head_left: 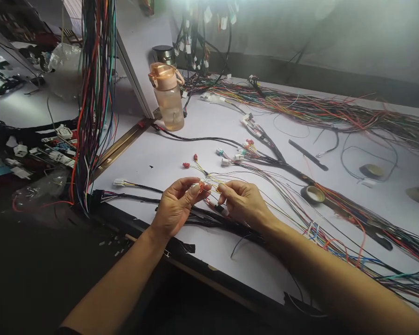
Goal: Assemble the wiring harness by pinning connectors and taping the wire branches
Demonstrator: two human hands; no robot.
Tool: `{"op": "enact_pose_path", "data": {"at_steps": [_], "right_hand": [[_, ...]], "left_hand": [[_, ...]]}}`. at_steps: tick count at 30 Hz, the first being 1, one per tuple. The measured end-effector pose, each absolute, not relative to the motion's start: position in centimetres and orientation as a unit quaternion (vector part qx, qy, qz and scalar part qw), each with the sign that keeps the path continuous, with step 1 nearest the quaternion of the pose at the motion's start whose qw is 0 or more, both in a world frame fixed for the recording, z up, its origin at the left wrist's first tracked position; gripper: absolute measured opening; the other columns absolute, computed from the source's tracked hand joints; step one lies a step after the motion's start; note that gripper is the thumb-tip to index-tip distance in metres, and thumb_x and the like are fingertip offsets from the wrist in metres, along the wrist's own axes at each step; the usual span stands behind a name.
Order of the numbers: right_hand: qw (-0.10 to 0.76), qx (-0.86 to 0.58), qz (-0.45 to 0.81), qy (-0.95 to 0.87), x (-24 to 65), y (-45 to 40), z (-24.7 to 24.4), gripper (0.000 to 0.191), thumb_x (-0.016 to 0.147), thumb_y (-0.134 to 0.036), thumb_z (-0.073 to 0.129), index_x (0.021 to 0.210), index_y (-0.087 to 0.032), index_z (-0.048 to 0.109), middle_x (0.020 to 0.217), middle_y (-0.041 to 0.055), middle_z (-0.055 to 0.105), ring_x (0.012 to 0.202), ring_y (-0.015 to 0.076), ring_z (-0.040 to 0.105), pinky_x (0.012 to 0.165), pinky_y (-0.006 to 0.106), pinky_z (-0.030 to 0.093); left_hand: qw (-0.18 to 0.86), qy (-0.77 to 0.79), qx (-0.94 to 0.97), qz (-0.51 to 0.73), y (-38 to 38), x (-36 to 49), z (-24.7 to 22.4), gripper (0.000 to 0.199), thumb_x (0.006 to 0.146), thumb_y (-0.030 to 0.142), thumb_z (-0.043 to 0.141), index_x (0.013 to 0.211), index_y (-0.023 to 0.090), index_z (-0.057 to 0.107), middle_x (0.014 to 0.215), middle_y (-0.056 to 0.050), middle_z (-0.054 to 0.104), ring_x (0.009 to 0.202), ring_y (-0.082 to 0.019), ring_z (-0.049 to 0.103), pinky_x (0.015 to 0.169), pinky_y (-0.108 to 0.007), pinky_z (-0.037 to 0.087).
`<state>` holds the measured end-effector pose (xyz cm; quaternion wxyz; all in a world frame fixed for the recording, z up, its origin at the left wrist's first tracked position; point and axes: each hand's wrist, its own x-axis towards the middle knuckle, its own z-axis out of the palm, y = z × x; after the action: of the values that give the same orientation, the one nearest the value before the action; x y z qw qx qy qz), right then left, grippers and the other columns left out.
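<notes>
Near the table's front edge, my left hand (174, 204) pinches a small orange-red connector (201, 187) between thumb and fingers. Just to its right, my right hand (242, 200) is closed on a thin yellow wire (216, 188), its fingertips close to the connector. Whether the wire's end sits inside the connector I cannot tell. Beyond the hands lie two small red connectors (186, 165) on short yellow wires. Under and behind my hands runs the black-wrapped wire harness (230, 225), partly hidden by them.
A peach-coloured water bottle (169, 100) stands at the back left. A thick bundle of hanging wires (96, 93) drops past the table's left side. Loose wires (300, 104) spread along the back. Tape rolls (313, 194) lie to the right, with a white connector (118, 183) at left.
</notes>
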<state>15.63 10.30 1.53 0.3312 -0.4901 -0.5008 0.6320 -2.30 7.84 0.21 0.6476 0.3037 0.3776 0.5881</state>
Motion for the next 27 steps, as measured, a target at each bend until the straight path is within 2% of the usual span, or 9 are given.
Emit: {"op": "enact_pose_path", "data": {"at_steps": [7,12,17,21,27], "right_hand": [[0.36,-0.493,0.631,-0.478,15.73,10.16,0.57,0.039,0.081,-0.054,0.064,0.071,-0.017,0.062,0.048,-0.0038,0.053,0.033,0.0066,0.043,0.031,0.017,0.033],[0.375,-0.481,0.627,-0.485,15.65,9.88,0.56,0.036,0.08,-0.053,0.065,0.075,-0.017,0.065,0.06,-0.0001,0.063,0.041,0.0079,0.05,0.035,0.018,0.04],[0.381,-0.467,0.622,-0.5,15.72,9.91,0.72,0.032,0.083,-0.05,0.064,0.079,-0.018,0.064,0.062,-0.0007,0.064,0.041,0.007,0.048,0.035,0.018,0.037],[0.415,-0.469,0.582,-0.519,15.81,10.17,0.58,0.028,0.083,-0.046,0.065,0.081,-0.018,0.065,0.062,-0.0012,0.063,0.05,0.009,0.054,0.046,0.02,0.043],[0.437,-0.467,0.53,-0.556,15.92,10.34,0.39,0.026,0.084,-0.044,0.066,0.084,-0.018,0.067,0.076,0.0012,0.067,0.068,0.0119,0.06,0.062,0.023,0.047]], "left_hand": [[0.638,0.388,0.311,0.588,7.9,-2.19,0.27,0.016,0.077,0.021,0.075,0.092,0.021,0.07,0.094,-0.003,0.073,0.1,-0.02,0.069,0.1,-0.041,0.051],[0.635,0.4,0.308,0.585,8.09,-2.14,0.31,0.018,0.075,0.022,0.077,0.092,0.022,0.071,0.093,-0.002,0.072,0.1,-0.019,0.068,0.101,-0.04,0.05],[0.64,0.402,0.302,0.581,8.18,-2.16,0.44,0.017,0.075,0.024,0.077,0.091,0.022,0.071,0.093,-0.002,0.072,0.098,-0.018,0.069,0.1,-0.039,0.051],[0.656,0.395,0.289,0.575,8.19,-2.26,0.59,0.016,0.076,0.024,0.077,0.091,0.022,0.071,0.092,-0.001,0.072,0.093,-0.017,0.07,0.094,-0.036,0.054],[0.664,0.39,0.284,0.571,8.26,-2.37,0.69,0.017,0.076,0.023,0.077,0.092,0.022,0.071,0.093,0.0,0.071,0.09,-0.014,0.069,0.09,-0.032,0.055]]}}
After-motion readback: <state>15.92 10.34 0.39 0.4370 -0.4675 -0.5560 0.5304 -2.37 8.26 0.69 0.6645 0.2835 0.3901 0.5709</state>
